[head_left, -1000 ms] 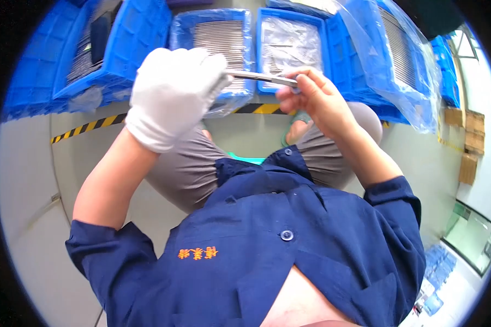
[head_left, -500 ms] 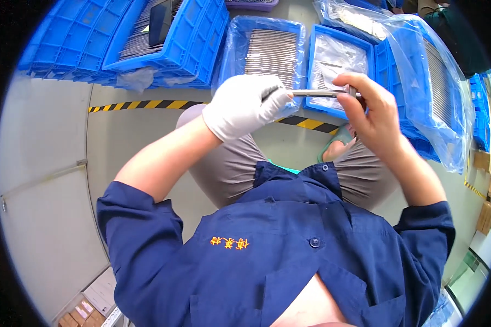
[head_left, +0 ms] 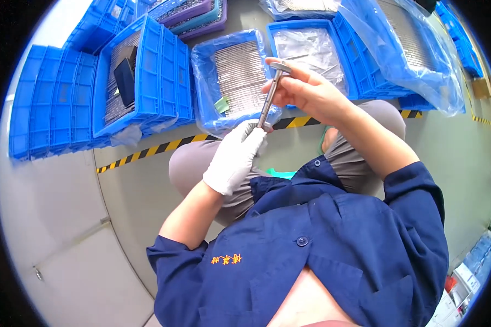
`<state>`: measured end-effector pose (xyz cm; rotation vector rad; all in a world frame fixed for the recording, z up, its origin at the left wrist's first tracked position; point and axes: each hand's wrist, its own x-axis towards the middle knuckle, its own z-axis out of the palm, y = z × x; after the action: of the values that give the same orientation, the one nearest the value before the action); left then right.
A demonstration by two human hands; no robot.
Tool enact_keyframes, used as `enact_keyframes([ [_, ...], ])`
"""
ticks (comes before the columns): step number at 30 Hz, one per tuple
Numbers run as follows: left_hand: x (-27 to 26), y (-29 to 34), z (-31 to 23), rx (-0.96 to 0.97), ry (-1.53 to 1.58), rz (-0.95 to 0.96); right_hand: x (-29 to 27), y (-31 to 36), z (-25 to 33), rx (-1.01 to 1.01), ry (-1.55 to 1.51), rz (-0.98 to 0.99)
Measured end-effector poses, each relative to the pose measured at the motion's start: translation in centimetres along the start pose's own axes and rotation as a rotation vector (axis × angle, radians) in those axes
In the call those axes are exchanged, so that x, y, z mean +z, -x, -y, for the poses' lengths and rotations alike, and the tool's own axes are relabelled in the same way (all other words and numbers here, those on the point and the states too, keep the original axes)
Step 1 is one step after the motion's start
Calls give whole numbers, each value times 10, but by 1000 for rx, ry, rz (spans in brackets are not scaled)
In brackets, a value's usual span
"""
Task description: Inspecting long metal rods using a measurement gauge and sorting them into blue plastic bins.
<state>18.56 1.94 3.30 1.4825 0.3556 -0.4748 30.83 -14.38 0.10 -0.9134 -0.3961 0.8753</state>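
My left hand (head_left: 235,155), in a white glove, is closed on the lower end of a slim metal rod (head_left: 268,105). The rod tilts up and to the right. At its upper end sits a flat round metal piece (head_left: 280,67), either part of the rod or fitted round it; I cannot tell which. My bare right hand (head_left: 310,91) pinches this round piece, its thumb and fingers close to the rod's top. Just beyond both hands stands a blue crate (head_left: 201,111) lined with clear plastic, holding stacked metal rods (head_left: 240,82) and a small green slip (head_left: 222,105).
A stack of blue crates (head_left: 163,82) stands on the left, a dark phone (head_left: 124,82) on its contents. Another crate (head_left: 350,60) holds plastic sheeting and loose rods. Far right, plastic film (head_left: 376,49) drapes over a crate. Striped tape (head_left: 142,154) runs along the floor.
The rod has swung from nearly level to steeply tilted, its right end now raised. My left hand has dropped lower; my right has moved left and up. The view has shifted.
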Motion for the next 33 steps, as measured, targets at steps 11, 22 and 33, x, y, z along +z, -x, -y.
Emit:
enact_keyframes([
  [11, 16, -4, 18, -126, 662, 230, -8, -3, -20, 105, -332, 30],
  [22, 20, -13, 27, -88, 673, 229, -7, -2, -23, 60, -271, -32],
  [33, 29, -20, 26, -111, 646, 187, -8, -3, -24, 50, -223, -140],
])
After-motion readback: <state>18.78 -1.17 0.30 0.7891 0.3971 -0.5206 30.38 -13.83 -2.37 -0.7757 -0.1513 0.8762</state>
